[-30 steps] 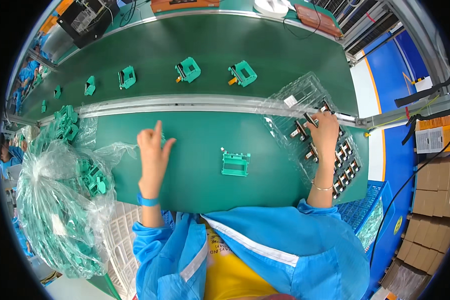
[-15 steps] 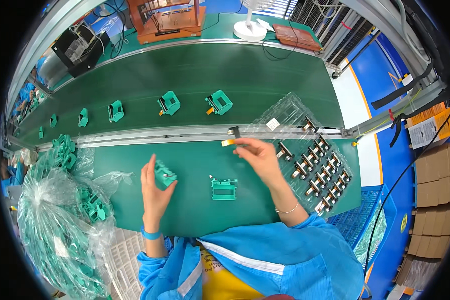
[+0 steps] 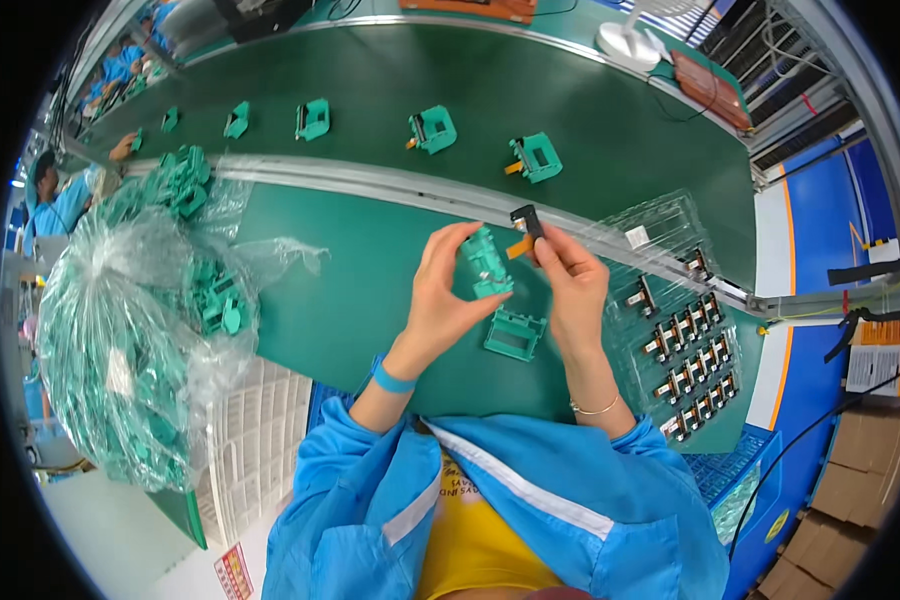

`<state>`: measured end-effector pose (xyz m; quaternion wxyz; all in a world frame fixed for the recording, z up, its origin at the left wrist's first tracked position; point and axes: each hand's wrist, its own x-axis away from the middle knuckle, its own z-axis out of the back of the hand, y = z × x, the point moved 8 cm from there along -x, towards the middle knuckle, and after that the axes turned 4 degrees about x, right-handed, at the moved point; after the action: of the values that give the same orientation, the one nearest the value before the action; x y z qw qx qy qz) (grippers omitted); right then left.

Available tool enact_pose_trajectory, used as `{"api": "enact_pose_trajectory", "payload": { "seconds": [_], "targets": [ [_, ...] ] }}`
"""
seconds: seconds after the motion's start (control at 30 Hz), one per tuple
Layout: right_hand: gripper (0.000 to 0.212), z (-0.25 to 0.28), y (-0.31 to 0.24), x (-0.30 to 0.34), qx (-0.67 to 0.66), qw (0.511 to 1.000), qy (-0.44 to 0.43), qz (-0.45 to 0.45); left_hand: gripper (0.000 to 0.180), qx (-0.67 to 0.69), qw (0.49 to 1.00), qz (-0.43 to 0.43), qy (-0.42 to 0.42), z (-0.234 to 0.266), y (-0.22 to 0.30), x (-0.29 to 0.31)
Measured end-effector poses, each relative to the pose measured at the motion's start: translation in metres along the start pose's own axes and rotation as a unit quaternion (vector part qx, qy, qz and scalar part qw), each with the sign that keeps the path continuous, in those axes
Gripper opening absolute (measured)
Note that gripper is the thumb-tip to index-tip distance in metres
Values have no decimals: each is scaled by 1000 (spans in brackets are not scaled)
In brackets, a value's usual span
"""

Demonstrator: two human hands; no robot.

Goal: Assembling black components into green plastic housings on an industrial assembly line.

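My left hand (image 3: 436,290) is closed round a small green plastic housing (image 3: 486,264), held up over the bench between thumb and fingers. Close to its right side, my right hand (image 3: 576,288) pinches a small black part with an orange flat ribbon (image 3: 521,247). The two pieces look near each other but apart. Below them a second green housing (image 3: 515,334), an open rectangular frame, lies on the green bench top. Right of my right hand, a clear plastic tray (image 3: 620,330) holds several black and orange parts in rows.
Beyond a metal rail (image 3: 370,184) runs a green conveyor belt (image 3: 610,110), with several green housings spaced along it. A clear plastic bag (image 3: 100,300) of green housings bulges at the left. Another person's hand (image 3: 123,147) reaches to the belt at far left. Blue crate (image 3: 730,465) lower right.
Both hands have come together over the bench, bringing the green housing and the black part close to each other. My view has shifted, so the surroundings sit differently in the picture.
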<state>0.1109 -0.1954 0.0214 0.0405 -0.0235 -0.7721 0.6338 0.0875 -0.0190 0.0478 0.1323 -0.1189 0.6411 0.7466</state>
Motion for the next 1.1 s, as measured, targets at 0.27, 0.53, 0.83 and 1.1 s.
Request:
{"api": "enact_pose_trajectory", "payload": {
  "seconds": [0.27,0.53,0.83,1.1],
  "targets": [
    [28,-16,9,11,1,1000,-16,-8,79,-22,1000,-18,-1,-1,-3,7],
    [26,-17,8,15,28,999,-28,3,79,-48,998,-47,16,-1,-1,2],
    [25,-13,18,15,-4,996,-75,-54,76,-89,994,-57,24,0,4,9],
    [23,-5,31,29,-64,978,-119,-158,78,-50,996,-70,-27,0,8,16]
  ]
}}
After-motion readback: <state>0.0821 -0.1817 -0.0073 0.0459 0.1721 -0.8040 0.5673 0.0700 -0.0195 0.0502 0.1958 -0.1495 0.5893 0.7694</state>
